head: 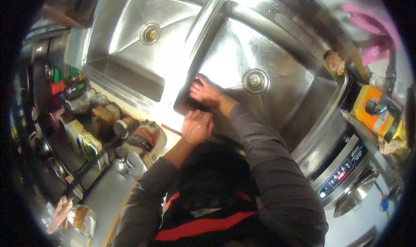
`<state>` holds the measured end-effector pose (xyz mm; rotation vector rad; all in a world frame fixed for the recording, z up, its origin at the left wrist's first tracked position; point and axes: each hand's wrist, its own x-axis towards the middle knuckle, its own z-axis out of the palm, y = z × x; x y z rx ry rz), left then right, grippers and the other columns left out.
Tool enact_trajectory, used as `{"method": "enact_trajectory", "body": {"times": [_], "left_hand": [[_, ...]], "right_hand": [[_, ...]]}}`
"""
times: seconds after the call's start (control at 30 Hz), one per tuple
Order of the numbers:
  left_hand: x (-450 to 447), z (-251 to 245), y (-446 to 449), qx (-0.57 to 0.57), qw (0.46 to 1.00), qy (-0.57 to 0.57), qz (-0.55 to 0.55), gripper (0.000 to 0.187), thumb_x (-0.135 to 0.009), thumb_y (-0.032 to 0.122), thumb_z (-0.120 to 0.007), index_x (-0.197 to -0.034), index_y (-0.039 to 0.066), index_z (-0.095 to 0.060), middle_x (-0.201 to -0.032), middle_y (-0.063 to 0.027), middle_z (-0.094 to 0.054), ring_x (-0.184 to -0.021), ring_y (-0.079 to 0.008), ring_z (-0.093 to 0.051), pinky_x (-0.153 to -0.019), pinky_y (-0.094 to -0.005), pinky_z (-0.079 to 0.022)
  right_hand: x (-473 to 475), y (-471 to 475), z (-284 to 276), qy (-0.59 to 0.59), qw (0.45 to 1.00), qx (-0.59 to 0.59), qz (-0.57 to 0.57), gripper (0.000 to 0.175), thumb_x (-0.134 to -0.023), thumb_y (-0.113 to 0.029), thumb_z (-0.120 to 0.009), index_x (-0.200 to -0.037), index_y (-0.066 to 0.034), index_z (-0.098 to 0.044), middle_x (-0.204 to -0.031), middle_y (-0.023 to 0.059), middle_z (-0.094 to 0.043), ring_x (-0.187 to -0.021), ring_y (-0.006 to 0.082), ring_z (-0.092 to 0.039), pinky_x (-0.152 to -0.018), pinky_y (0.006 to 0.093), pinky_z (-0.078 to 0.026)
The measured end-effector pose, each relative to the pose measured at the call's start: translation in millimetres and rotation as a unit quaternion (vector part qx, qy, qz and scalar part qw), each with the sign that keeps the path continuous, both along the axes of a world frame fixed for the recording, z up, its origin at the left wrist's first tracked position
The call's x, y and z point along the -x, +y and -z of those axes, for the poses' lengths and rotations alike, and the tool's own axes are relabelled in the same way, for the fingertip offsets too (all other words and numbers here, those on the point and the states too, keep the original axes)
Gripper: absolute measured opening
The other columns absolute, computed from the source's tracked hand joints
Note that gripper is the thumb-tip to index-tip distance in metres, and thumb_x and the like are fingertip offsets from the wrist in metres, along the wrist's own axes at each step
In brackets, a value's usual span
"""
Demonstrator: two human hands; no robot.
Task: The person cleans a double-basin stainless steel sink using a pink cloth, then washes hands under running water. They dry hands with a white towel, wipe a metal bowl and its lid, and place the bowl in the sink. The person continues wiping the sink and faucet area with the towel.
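Observation:
A double stainless steel sink lies before me. My right hand (206, 91) reaches into the right basin (279, 100), at its near left corner beside the divider (203, 24); its fingers are apart and no object shows in it. My left hand (197, 127) is at the sink's front edge, just nearer to me, with the fingers curled; whether it grips something is hidden. Both hands look wet. The right basin's drain (256, 81) lies to the right of my right hand. In the left basin (175, 14), another drain (150, 33) shows. Strong glare covers part of the divider.
Left of the sink, a large labelled can (148, 138), a metal ladle (121, 166) and several cartons and jars crowd the shelves. At right are a crumpled scrap (335, 63), an orange and yellow container (372, 108), a pink cloth (373, 25) and an appliance control panel (341, 173).

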<state>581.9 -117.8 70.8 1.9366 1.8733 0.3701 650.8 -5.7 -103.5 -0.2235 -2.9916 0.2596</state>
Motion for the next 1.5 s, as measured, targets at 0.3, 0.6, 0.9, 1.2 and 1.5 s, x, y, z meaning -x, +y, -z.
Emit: {"method": "enact_trajectory", "body": {"times": [0.3,0.6,0.9,1.2,1.5], "left_hand": [[0,-3,0,0.051,0.998,0.018,0.008,0.018,-0.077,0.018,-0.07,-0.093,0.01,-0.067,-0.08,-0.0096,-0.065,-0.084,-0.0291,-0.063,-0.08,-0.0442,-0.047],[-2,3,-5,0.007,1.0,0.025,-0.001,0.018,-0.076,0.017,-0.069,-0.093,0.009,-0.067,-0.083,-0.0101,-0.067,-0.086,-0.0299,-0.064,-0.08,-0.0455,-0.047],[-1,-1,1,-0.002,1.0,0.018,0.011,0.015,-0.074,0.014,-0.07,-0.086,0.009,-0.063,-0.074,-0.0084,-0.062,-0.077,-0.0287,-0.061,-0.071,-0.0437,-0.046],[-1,3,-5,0.017,1.0,0.019,0.002,0.016,-0.074,0.015,-0.069,-0.088,0.009,-0.063,-0.079,-0.0091,-0.065,-0.08,-0.0299,-0.062,-0.075,-0.0453,-0.046],[-2,5,-1,0.01,0.998,0.057,0.006,0.014,-0.078,0.021,-0.068,-0.085,0.011,-0.062,-0.076,-0.0097,-0.062,-0.08,-0.03,-0.063,-0.078,-0.0472,-0.047]], "right_hand": [[-153,50,-27,-0.085,0.955,0.049,0.281,0.017,-0.084,-0.016,-0.056,-0.094,-0.0059,-0.065,-0.106,0.0127,-0.06,-0.11,0.0294,-0.054,-0.109,0.0535,-0.035],[-125,10,-12,-0.031,0.995,-0.025,0.086,0.021,-0.089,-0.023,-0.052,-0.096,-0.01,-0.067,-0.108,0.0087,-0.064,-0.119,0.0257,-0.054,-0.115,0.0582,-0.028],[-175,15,-13,-0.011,0.975,-0.012,0.221,0.022,-0.081,-0.024,-0.062,-0.093,-0.0091,-0.072,-0.109,0.0096,-0.066,-0.115,0.0282,-0.056,-0.114,0.061,-0.029],[-46,97,-11,-0.116,0.953,-0.09,0.266,0.012,-0.083,-0.016,-0.056,-0.091,-0.0125,-0.064,-0.097,0.0048,-0.061,-0.104,0.0216,-0.054,-0.097,0.0404,-0.04],[-218,62,-30,-0.054,0.79,0.132,0.596,0.036,-0.091,-0.015,-0.057,-0.124,-0.0003,-0.058,-0.136,0.0194,-0.054,-0.128,0.0382,-0.047,-0.11,0.0451,-0.038]]}}
